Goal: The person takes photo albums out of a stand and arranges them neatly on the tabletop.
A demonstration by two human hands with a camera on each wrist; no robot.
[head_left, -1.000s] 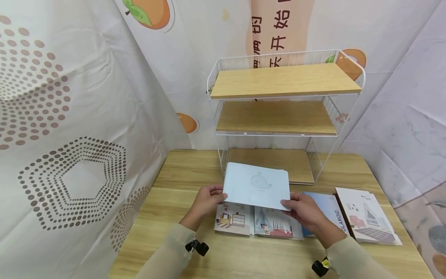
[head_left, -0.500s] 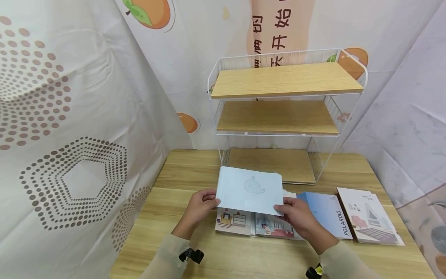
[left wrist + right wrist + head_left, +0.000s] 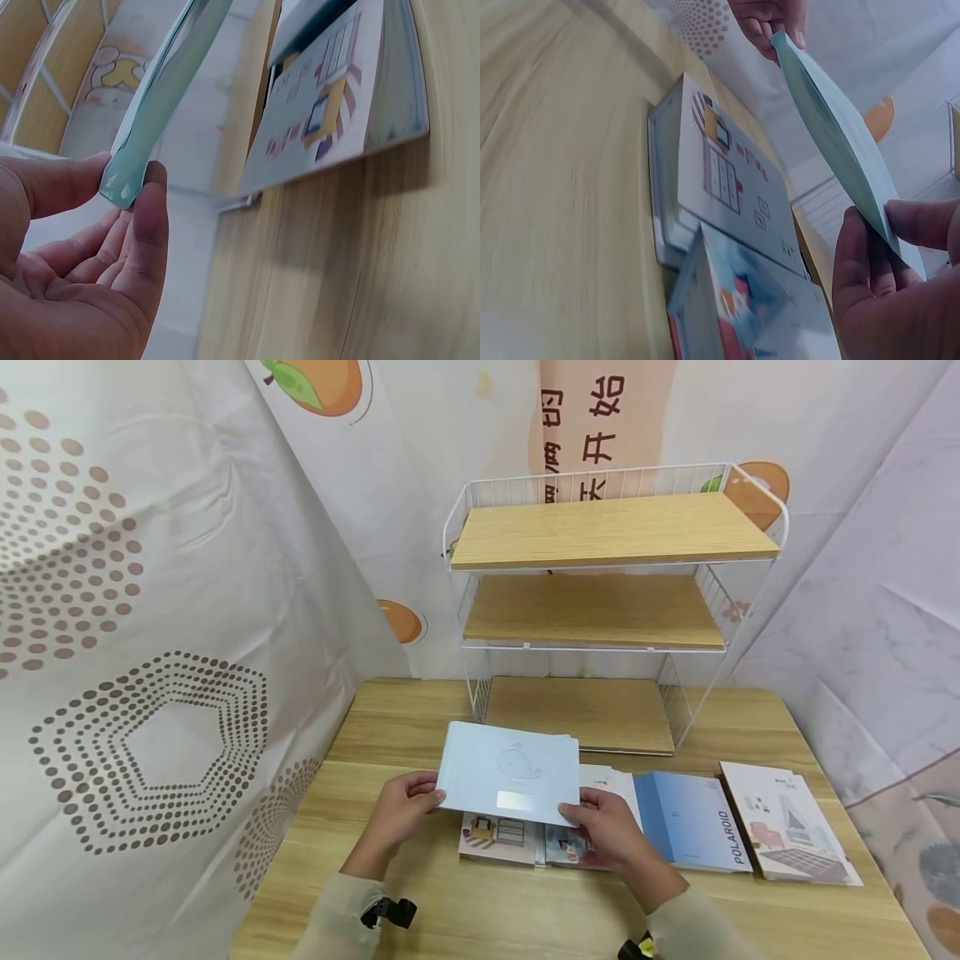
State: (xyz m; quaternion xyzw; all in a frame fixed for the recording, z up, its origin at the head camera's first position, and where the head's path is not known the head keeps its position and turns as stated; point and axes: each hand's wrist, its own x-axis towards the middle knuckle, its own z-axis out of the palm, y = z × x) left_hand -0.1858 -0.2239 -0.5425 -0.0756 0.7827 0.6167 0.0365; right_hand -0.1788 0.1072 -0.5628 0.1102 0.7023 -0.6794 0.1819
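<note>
A thin pale-blue booklet (image 3: 480, 764) with a whale drawing is held level above the table between both hands. My left hand (image 3: 397, 814) pinches its left end, thumb on top and fingers beneath; the left wrist view shows its mint-green edge (image 3: 124, 180) in that pinch. At the right end, my right hand (image 3: 611, 831) pinches it the same way, thumb above. Below it lie a book with a furniture drawing (image 3: 498, 835) and a book with a blue-and-red picture (image 3: 754, 304), both partly covered in the head view.
A blue book marked POLAROID (image 3: 697, 822) and a white illustrated book (image 3: 795, 827) lie to the right on the wooden table (image 3: 480, 902). Behind stands a white wire rack with three wooden shelves (image 3: 592, 610). Printed cloth (image 3: 180, 743) hangs at the left and back.
Both hands have carried the booklet left and slightly toward the person. More of the POLAROID book shows now. The books on the table stay in place.
</note>
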